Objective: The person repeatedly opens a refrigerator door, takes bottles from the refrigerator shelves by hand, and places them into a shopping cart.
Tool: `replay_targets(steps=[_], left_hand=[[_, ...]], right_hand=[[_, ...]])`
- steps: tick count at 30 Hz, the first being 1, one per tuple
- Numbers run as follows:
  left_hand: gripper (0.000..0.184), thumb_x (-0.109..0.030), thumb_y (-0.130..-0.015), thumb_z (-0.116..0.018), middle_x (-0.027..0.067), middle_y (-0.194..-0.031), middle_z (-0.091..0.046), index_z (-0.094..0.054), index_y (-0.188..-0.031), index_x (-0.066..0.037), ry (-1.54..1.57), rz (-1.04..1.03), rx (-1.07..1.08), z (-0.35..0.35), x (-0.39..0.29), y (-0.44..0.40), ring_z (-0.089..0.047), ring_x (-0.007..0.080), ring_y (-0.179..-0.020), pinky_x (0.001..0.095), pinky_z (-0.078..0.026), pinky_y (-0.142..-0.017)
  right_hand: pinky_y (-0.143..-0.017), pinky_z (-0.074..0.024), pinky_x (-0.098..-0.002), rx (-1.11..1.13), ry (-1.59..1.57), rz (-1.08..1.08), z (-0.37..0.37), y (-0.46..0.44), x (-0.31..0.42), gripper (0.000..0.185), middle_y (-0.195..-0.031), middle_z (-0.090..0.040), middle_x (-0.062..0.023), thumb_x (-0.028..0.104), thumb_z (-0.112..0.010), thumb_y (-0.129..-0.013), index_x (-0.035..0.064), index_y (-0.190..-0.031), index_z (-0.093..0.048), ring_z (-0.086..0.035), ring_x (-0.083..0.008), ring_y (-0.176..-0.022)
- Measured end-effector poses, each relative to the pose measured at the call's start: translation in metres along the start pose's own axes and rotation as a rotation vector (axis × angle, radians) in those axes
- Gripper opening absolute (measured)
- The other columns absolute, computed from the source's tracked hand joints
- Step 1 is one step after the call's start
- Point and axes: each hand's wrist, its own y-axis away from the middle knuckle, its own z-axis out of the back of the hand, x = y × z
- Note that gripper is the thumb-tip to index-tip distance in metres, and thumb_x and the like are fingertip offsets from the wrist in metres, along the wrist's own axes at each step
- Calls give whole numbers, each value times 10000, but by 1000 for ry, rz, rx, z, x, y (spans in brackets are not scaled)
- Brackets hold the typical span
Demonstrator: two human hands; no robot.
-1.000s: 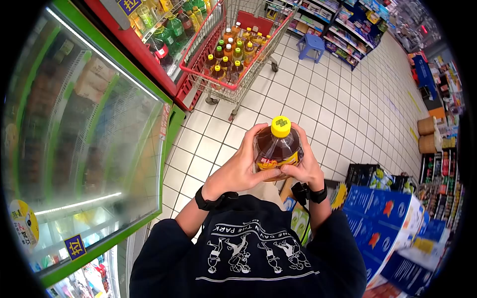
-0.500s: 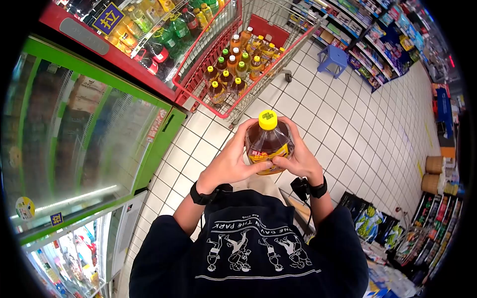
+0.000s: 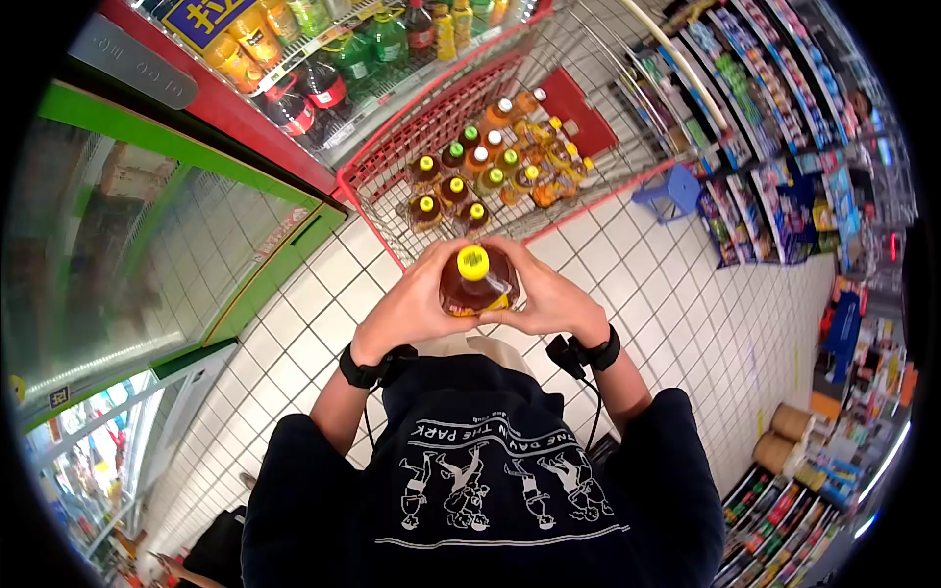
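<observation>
A bottle of dark brown drink (image 3: pixel 487 294) with a yellow cap is held upright in front of my chest. My left hand (image 3: pixel 412 306) wraps its left side, and my right hand (image 3: pixel 551 299) wraps its right side, the thumbs almost meeting at the near face. Just beyond my hands stands a shopping cart (image 3: pixel 355 183) with a red rim and wire sides. Several drink bottles (image 3: pixel 456 188) with yellow, green and white caps stand upright in it. Toward its far end, more yellow-capped bottles (image 3: pixel 559 162) are packed together.
An open red-framed cooler (image 3: pixel 221 118) with bottled drinks borders the cart's left side. A green-framed glass-door fridge (image 3: pixel 274 265) stands at left. At right are a blue stool (image 3: pixel 671 194) and stocked shelves (image 3: pixel 750 88). Another person's arm (image 3: pixel 181 568) shows at lower left.
My hands and the bottle have come nearer the cart, and the cart appears closer and turned in view. Both hands keep hold of the bottle.
</observation>
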Motion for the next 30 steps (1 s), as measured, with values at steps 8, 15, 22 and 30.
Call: replay_targets(steps=[8,15,22,30], left_hand=[[811,-92,-637,-825,183,-1208,-518,-424,-1337,-7,-46,208,-103,10,65,-39,-524,360,-1184,391,-446,-1005],[801,-87,-643,-818,219,-1237,-517,-414,-1330,-5,-143,444,-210,-23,127,-59,-535,394,-1183,416,-477,-980],[791,-47,-600,-818,252,-1167,-566,-414,-1273,47,-274,629,-241,-58,176,-72,-607,430,-1048,445,-545,-867],[736,-108,-623,-854,272,-1110,-589,-437,-1215,23,-171,800,-215,-92,233,-80,-595,455,-1040,470,-526,-869]], right_hand=[[-975,-494,-422,338,98,18,23,-112,-54,916,-1320,-526,-215,250,-861,-678,62,-1419,-356,-565,-401,-1172],[-926,-513,-446,611,197,66,7,-167,-136,938,-1256,-571,-242,235,-847,-627,41,-1393,-344,-584,-424,-1130],[-951,-503,-450,873,243,215,-16,-196,-201,871,-1310,-508,-284,267,-802,-644,-45,-1352,-403,-572,-431,-1135],[-814,-532,-445,1215,161,85,-35,-222,-245,567,-970,-683,-240,376,-707,-832,-14,-1205,-533,-656,-410,-912]])
